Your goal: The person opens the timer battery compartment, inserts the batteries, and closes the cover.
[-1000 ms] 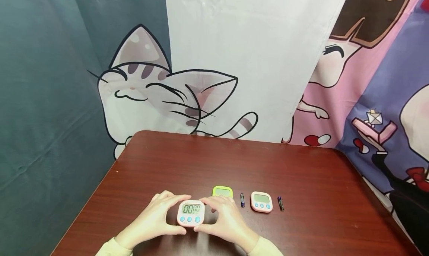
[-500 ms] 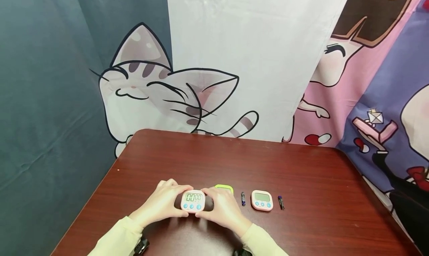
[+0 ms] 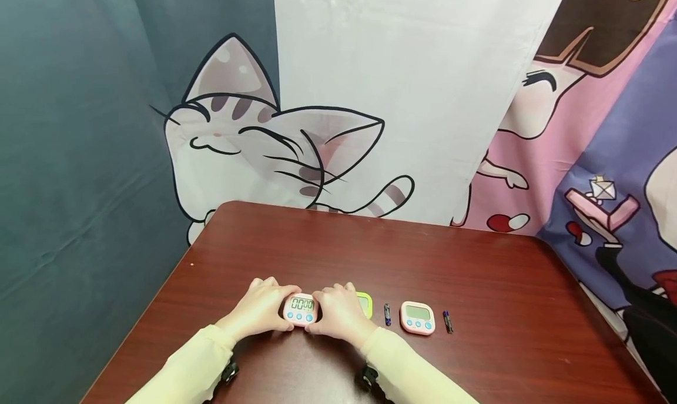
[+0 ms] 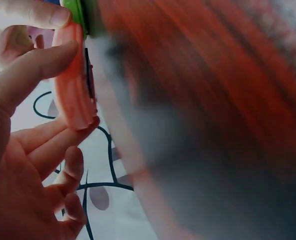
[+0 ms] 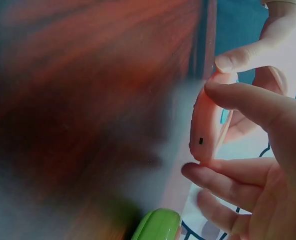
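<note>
A pink digital timer (image 3: 300,310) with a screen reading 00 00 and a row of blue buttons is held between both hands. My left hand (image 3: 260,307) pinches its left side, thumb at the lower edge and fingers at the upper edge. My right hand (image 3: 342,313) pinches the right side the same way. In the left wrist view the timer (image 4: 71,80) appears edge-on, thumb and fingertips at its rim; the right wrist view shows the timer's side (image 5: 206,125) with a small dark slot. A green timer (image 3: 365,303) lies just behind my right hand, partly hidden by it.
Right of the green timer, a small dark battery (image 3: 388,314), a second pink timer (image 3: 418,317) with a blank screen, and another battery (image 3: 448,321) lie on the reddish-brown table (image 3: 502,345). A printed cat curtain (image 3: 243,157) hangs behind the table.
Both hands have carried the pink timer forward and down, away from the camera, more of the forearms now showing. The right hand has uncovered the green timer's right side. The other items stay put.
</note>
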Action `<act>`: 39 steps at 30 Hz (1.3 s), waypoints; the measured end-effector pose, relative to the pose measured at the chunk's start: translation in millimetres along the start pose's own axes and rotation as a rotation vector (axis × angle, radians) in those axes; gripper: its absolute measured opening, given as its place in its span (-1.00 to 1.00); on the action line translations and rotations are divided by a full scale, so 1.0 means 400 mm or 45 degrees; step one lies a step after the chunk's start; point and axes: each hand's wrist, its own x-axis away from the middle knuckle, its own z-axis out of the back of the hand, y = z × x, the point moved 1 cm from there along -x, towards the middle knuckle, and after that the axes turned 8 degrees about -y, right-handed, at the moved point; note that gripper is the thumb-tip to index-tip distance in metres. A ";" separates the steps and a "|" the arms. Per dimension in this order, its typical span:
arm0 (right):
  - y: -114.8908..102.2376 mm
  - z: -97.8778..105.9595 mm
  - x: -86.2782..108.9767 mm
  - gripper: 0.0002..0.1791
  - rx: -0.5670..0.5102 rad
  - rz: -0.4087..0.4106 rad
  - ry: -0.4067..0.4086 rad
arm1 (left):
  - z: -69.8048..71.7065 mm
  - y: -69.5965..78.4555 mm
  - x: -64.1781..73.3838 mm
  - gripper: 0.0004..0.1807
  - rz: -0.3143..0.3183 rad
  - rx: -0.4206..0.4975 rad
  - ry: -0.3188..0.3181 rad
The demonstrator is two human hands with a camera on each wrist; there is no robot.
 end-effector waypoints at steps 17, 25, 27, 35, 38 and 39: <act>0.010 -0.017 -0.030 -0.58 -0.050 -0.064 -0.090 | -0.012 -0.004 -0.045 -0.33 0.060 -0.186 -0.084; 0.013 -0.022 -0.028 -0.22 -0.054 -0.097 -0.120 | -0.012 -0.011 -0.050 -0.16 0.061 -0.173 -0.122; 0.016 -0.022 -0.025 -0.14 -0.070 -0.099 -0.127 | -0.011 -0.011 -0.050 -0.13 0.052 -0.173 -0.130; 0.045 -0.006 0.008 -0.06 -0.108 -0.043 0.007 | -0.006 -0.006 -0.048 -0.03 0.047 -0.110 -0.085; 0.068 0.008 0.031 -0.13 -0.113 -0.032 0.114 | -0.004 0.008 -0.051 -0.04 0.005 -0.082 -0.053; 0.077 0.011 0.039 -0.14 -0.117 -0.032 0.145 | -0.005 0.014 -0.053 -0.04 -0.009 -0.074 -0.049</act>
